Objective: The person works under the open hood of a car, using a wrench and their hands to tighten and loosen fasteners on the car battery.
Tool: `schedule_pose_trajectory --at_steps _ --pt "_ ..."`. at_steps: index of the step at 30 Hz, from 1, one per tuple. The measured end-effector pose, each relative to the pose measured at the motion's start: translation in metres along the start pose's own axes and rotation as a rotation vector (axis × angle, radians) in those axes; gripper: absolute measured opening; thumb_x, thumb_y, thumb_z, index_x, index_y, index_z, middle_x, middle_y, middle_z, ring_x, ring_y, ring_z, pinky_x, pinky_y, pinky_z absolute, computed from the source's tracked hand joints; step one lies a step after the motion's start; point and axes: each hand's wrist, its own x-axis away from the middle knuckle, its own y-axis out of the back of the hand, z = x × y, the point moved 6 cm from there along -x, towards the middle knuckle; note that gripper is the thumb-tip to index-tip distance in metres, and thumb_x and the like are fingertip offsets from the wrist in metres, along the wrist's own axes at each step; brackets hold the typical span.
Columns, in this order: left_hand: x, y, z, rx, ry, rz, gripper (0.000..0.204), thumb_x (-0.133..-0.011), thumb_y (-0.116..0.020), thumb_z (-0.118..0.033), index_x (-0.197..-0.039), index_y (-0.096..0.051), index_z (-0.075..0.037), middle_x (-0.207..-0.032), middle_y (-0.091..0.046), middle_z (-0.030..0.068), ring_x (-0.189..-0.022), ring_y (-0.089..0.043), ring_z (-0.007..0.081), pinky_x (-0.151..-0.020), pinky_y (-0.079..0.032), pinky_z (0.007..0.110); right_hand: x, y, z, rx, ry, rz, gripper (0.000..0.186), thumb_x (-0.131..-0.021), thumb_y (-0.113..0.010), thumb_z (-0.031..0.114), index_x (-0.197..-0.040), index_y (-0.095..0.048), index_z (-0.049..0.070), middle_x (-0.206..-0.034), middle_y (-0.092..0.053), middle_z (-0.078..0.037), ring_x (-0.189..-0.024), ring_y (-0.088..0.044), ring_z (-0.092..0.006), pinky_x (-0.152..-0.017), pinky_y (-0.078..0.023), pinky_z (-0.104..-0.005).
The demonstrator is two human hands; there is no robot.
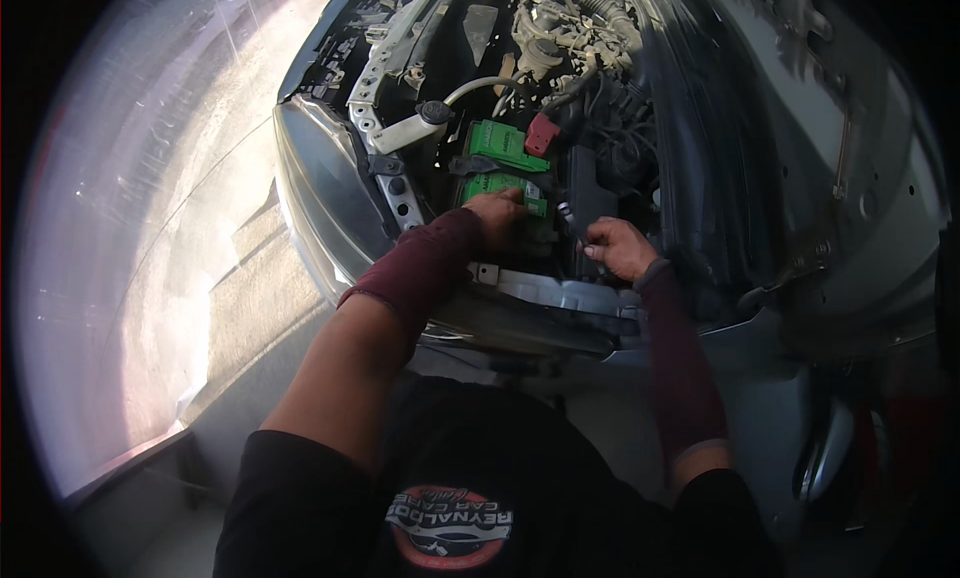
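A car battery with a green top sits in the engine bay, crossed by a dark hold-down bar. My left hand is at the battery's near end, its fingers curled in and their tips partly hidden; what they hold cannot be made out. In my right hand, closed around its handle, is a ratchet wrench with a shiny metal head. The wrench points up and left, beside the battery's near right corner. A red terminal cover lies at the battery's far right.
Left of the battery stands a whitish reservoir neck with a black cap. A black box flanks the battery on the right. Engine parts and hoses fill the far side. The headlight curves along the left; the raised hood is at right.
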Motion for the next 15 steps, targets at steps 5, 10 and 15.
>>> schedule_pose_trajectory --at_steps 5,10,15 --pt "-0.002 0.004 -0.007 -0.007 0.042 0.049 0.037 -0.071 -0.067 -0.029 -0.104 -0.064 -0.013 -0.101 -0.053 0.0132 -0.097 -0.057 0.0310 -0.083 -0.046 0.040 0.029 -0.002 0.005 -0.986 -0.004 -0.255 0.020 -0.083 -0.055 0.006 -0.101 -0.062 0.001 -0.092 -0.063 -0.012 -0.079 -0.062 -0.0194 -0.070 -0.049 -0.0321" --pt "-0.002 -0.002 0.002 -0.036 0.068 0.041 0.038 -0.070 -0.067 -0.030 -0.103 -0.065 -0.013 -0.099 -0.054 0.0125 -0.096 -0.058 0.0303 -0.082 -0.047 0.040 0.026 -0.015 0.041 -1.747 0.070 -0.073 0.023 -0.083 -0.052 0.000 -0.105 -0.057 -0.001 -0.094 -0.063 -0.011 -0.069 -0.060 -0.0163 -0.059 -0.048 -0.0296" --pt "-0.005 -0.004 0.001 -0.010 0.058 0.018 0.035 -0.070 -0.066 -0.029 -0.101 -0.065 -0.012 -0.097 -0.054 0.0126 -0.096 -0.057 0.0299 -0.082 -0.047 0.040 0.015 -0.019 0.029 -1.330 0.080 -0.073 0.025 -0.080 -0.051 -0.001 -0.106 -0.053 0.000 -0.091 -0.064 -0.016 -0.078 -0.064 -0.0305 -0.064 -0.050 -0.0438"
